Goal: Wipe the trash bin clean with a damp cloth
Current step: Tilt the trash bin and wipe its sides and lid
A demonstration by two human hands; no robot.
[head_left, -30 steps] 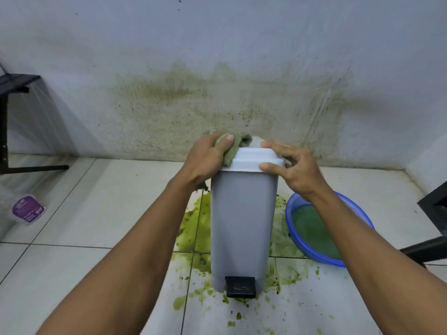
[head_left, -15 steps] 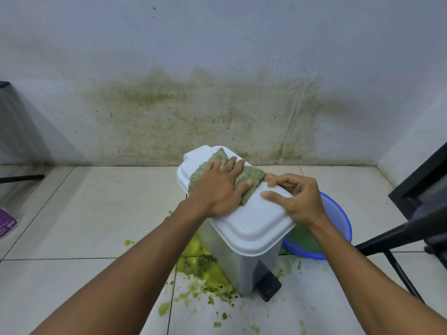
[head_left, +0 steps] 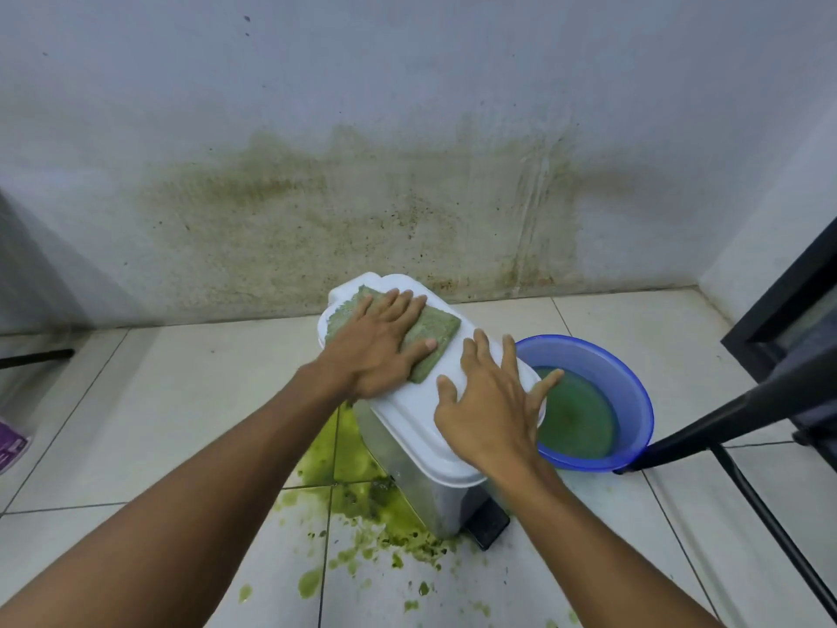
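Hands work on a small pedal bin (head_left: 410, 464) seen from above, through a head-worn camera looking down. The bin stands on a pale tiled floor (head_left: 149, 401) close to a white wall (head_left: 407, 106), and it has a grey body, a white lid (head_left: 407, 414) and a black pedal (head_left: 488, 528) at its base. The lid is shut.

The left hand (head_left: 378, 344) lies flat on the far half of the lid, its grip spread, fingers splayed, palm pressing down on a green cloth (head_left: 432, 337). The cloth is laid out flat on the lid; its right edge and a far corner show beyond the fingers. The right hand (head_left: 491, 412) rests on the near right part of the lid, its grip also spread, fingers fanned wide, holding nothing, with the little finger reaching past the lid's right edge. Both forearms are bare and run in from the bottom of the view.

Bright green mess (head_left: 358, 496) is splashed over the tiles at the left and front of the bin's base, with smaller spots scattered nearer the camera. Just right of the bin sits a blue basin (head_left: 629, 392) holding murky green water. The wall behind carries a broad brownish-green stain (head_left: 362, 206). Dark metal furniture legs (head_left: 724, 419) cross the right side, and a purple-labelled packet (head_left: 11, 444) shows at the left edge.
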